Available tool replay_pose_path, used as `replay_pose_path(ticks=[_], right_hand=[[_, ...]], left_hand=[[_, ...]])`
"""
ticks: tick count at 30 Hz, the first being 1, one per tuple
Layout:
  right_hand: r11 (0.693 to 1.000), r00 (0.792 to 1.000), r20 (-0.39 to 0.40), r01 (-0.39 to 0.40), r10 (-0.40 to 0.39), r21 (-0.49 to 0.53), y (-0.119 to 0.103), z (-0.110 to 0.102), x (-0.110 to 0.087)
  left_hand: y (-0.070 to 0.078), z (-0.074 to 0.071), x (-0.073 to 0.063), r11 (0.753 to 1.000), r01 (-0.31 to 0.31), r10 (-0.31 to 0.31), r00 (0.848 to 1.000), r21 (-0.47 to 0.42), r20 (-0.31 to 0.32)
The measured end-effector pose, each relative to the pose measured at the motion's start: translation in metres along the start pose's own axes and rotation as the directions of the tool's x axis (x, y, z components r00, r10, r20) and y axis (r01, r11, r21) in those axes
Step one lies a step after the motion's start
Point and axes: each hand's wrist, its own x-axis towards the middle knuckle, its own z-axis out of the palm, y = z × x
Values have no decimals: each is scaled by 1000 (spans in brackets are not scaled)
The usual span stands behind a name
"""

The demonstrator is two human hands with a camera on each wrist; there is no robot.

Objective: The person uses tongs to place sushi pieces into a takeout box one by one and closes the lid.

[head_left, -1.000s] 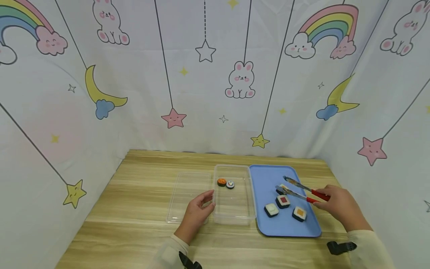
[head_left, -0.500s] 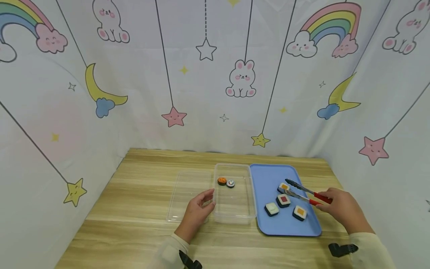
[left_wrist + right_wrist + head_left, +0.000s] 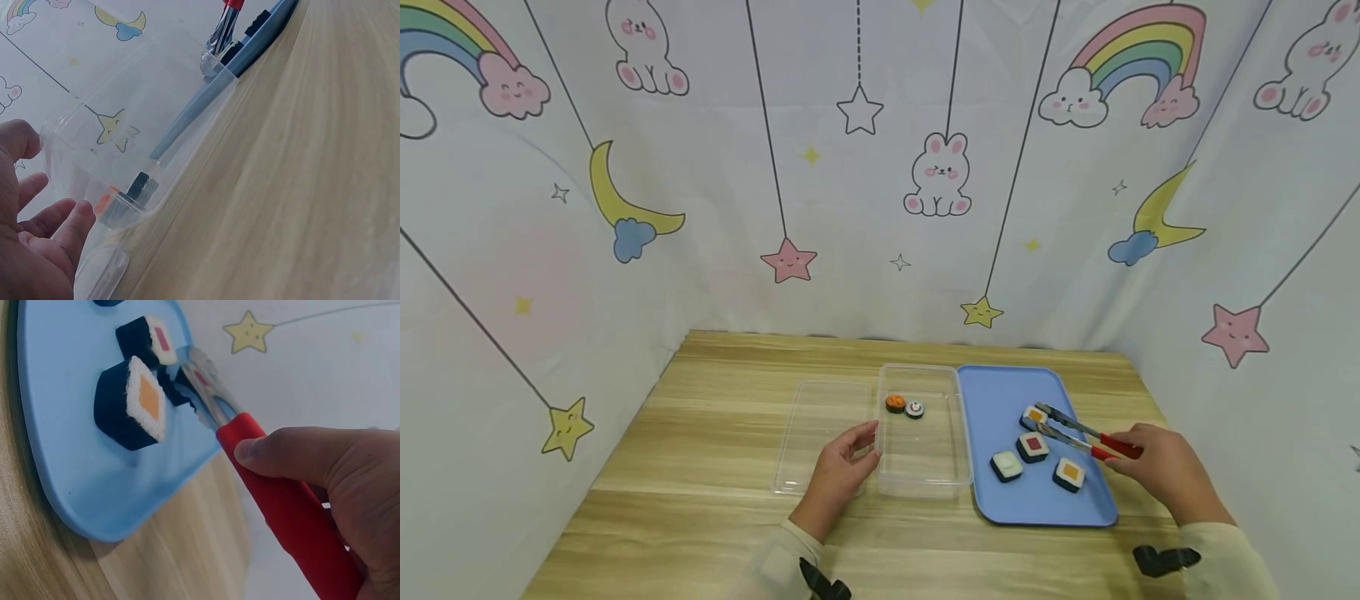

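My right hand [image 3: 1165, 471] grips red-handled metal tongs [image 3: 275, 506]. In the head view their tips lie at the far square sushi piece [image 3: 1033, 416] with an orange centre, on the blue tray [image 3: 1000, 392]. Near it sit a sushi piece with a red centre [image 3: 1032, 447], a pale-topped one [image 3: 1006, 467] and another orange-centred one [image 3: 1069, 475]. My left hand [image 3: 842, 467] rests its loosely bent fingers against the left side of the clear plastic container [image 3: 925, 483]. Inside that container are an orange-topped sushi piece [image 3: 895, 404] and a small round sushi roll [image 3: 914, 409].
A clear lid [image 3: 820, 417] lies left of the container, partly behind my left hand. The tray stands right beside the container on the wooden table [image 3: 715, 450]. A white patterned curtain [image 3: 850, 292] closes off the back and sides.
The tong tips have come in around the far sushi piece, shifting slightly right and bringing its orange centre into view. The left hand stays put.
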Motion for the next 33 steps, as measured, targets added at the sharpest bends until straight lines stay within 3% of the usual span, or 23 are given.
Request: replay_pose_path(ticks=[21,33], right_hand=[[999,995,-97,41,-39,17,-11,-10,0],[994,985,-146,96,-87,58,-49,-22,11]], left_hand=[[-1,0,0,1000,-10,10,1000,5,1],[0,0,0,1000,-10,10,1000,21,-6]])
